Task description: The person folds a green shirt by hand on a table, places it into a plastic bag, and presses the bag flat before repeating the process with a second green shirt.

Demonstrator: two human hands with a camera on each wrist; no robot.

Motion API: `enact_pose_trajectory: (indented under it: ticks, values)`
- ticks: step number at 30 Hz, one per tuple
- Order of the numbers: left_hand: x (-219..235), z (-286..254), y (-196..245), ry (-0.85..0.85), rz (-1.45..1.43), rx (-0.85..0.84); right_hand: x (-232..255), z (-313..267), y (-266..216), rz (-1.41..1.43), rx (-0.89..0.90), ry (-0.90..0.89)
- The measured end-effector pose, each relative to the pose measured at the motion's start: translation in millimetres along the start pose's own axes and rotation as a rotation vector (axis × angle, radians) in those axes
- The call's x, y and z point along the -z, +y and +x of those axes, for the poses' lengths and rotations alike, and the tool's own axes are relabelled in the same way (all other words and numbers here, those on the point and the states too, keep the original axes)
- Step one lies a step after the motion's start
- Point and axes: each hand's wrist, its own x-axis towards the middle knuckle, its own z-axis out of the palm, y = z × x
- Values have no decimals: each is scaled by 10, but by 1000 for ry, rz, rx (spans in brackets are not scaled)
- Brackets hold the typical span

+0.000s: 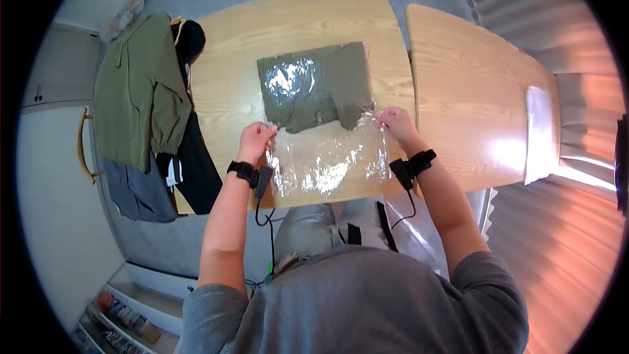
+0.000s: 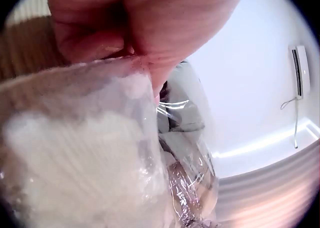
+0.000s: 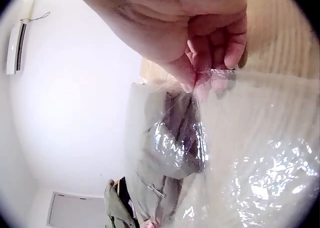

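Note:
A folded olive-green garment (image 1: pixel 337 82) lies on the table in a clear plastic bag (image 1: pixel 327 164), whose bare near part stretches toward the person. My left hand (image 1: pixel 255 141) pinches the bag's left edge, just below the garment's near left corner. On the opposite edge, my right hand (image 1: pixel 398 124) pinches the film between thumb and fingers. The left wrist view has the bag (image 2: pixel 80 158) hanging from the left hand (image 2: pixel 165 28), its film glossy and wrinkled. In the right wrist view, the garment (image 3: pixel 150 113) bulges under the film beside the right hand (image 3: pixel 200 33).
Several garments, among them an olive jacket (image 1: pixel 134 85) and black trousers (image 1: pixel 196 170), hang over the wooden table's (image 1: pixel 229 33) left end. A second table (image 1: pixel 458 92) adjoins on the right, with a white plastic stack (image 1: pixel 538 134) at its far side. Wrist-camera cables dangle near the lap.

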Motion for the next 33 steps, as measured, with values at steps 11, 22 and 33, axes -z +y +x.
enact_pose_trajectory:
  ticks: [11,22,33]
  values:
    - [325,-488,31,212,991,-836,171,-508,-71,-904,612,325]
    - [145,-296,-66,-130,1235,-1172,191,-366,-137,-1435,1043,-142]
    - [137,-200,-103,-227,231,-566,115,-330,-148,-407,515,-167]
